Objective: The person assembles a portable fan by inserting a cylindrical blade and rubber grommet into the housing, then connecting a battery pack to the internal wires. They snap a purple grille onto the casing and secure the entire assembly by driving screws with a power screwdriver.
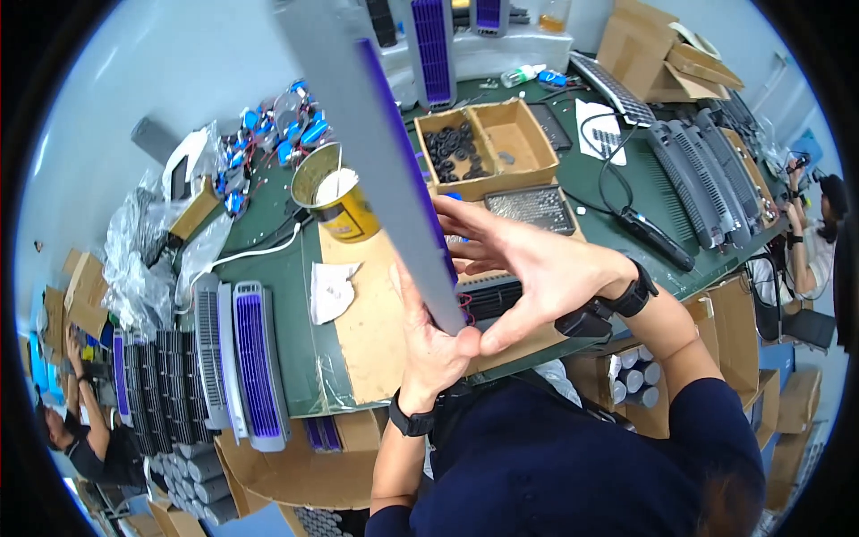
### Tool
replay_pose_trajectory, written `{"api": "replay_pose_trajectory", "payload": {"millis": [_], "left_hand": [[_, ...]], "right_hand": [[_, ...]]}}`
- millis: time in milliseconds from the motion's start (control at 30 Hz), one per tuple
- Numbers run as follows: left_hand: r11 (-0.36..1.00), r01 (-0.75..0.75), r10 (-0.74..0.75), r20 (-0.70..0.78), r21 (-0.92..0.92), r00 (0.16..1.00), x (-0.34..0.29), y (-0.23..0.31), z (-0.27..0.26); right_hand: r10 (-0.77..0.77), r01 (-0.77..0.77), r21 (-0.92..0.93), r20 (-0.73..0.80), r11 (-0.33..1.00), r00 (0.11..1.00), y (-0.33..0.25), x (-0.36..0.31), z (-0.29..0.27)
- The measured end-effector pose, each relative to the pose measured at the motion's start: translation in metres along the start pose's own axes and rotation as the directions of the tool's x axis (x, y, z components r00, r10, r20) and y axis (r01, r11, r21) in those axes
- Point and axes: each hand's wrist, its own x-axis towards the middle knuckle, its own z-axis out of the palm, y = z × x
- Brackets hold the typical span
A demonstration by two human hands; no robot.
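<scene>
One housing (386,170) is grasped at its near end, over the table (306,367), by the left hand (428,351); the grip of the right hand (557,268) cannot be told. Its right side seems worked on; steadiness is called for.

The left hand (429,351) clasped the bottom of the grey casing (386,170)! Right of it, the right hand (557,266) arched, thumb spread wide.

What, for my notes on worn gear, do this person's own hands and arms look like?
The left hand and right hand are ungloved. Each wears a black wristband; a boxy black piece sits beside the right one. The short sleeves are dark navy, the forearms bare.
</scene>
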Motion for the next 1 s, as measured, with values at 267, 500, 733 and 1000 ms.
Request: {"api": "replay_pose_trajectory", "payload": {"millis": [267, 500, 733, 1000], "left_hand": [[0.970, -0.063, 0.086, 0.086, -0.235, 0.993, 0.021, 0.015, -0.016], [0.988, 0.128, -0.157, 0.564, 0.090, 0.811, 0.035, 0.025, -0.039], [0.907, -0.374, 0.420, 0.402, -0.191, 0.813, 0.013, 0.093, -0.007], [0.861, -0.491, 0.491, 0.467, -0.131, 0.736, -0.007, 0.099, 0.051]], "right_hand": [[-0.143, 0.127, -0.445, -0.002, 0.886, 0.990, -0.027, -0.014, -0.004], [-0.370, 0.400, -0.647, 0.191, 0.649, 0.909, -0.114, -0.024, -0.004], [-0.492, 0.492, 0.037, -0.013, 0.870, 0.871, -0.153, -0.082, -0.003], [-0.177, -0.030, -0.347, -0.548, 0.937, 0.818, -0.190, -0.120, -0.051]]}}
